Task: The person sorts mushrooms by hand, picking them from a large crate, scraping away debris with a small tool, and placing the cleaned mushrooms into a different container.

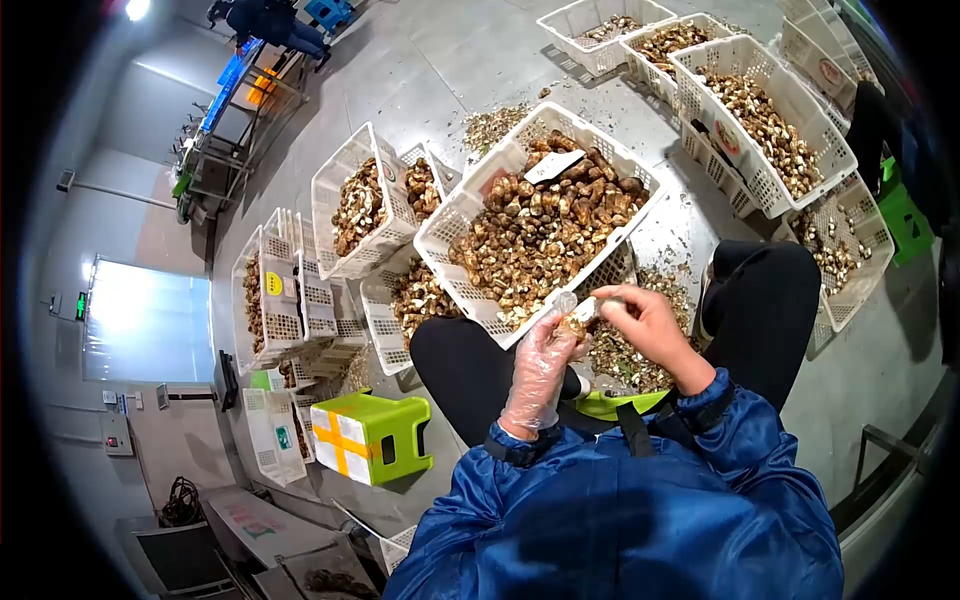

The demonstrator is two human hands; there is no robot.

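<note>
My left hand (538, 375), in a clear plastic glove, is closed around a small brown and white mushroom (573, 328) above my lap. My bare right hand (648, 325) is pinched close beside it, with something small and pale at its fingertips that I cannot make out. Just beyond both hands, a white perforated crate (437, 262) stands tilted, filled with brown mushrooms (545, 235). A white card (553, 167) lies on top of them. Below my hands, trimmings (625, 355) are heaped between my knees.
More crates of mushrooms stand at left (335, 255) and right (840, 160). A green stool (405, 435) with a white, orange-taped top lies to my left. Scraps (490, 125) litter the floor ahead. Another person (270, 25) is at a rack far left.
</note>
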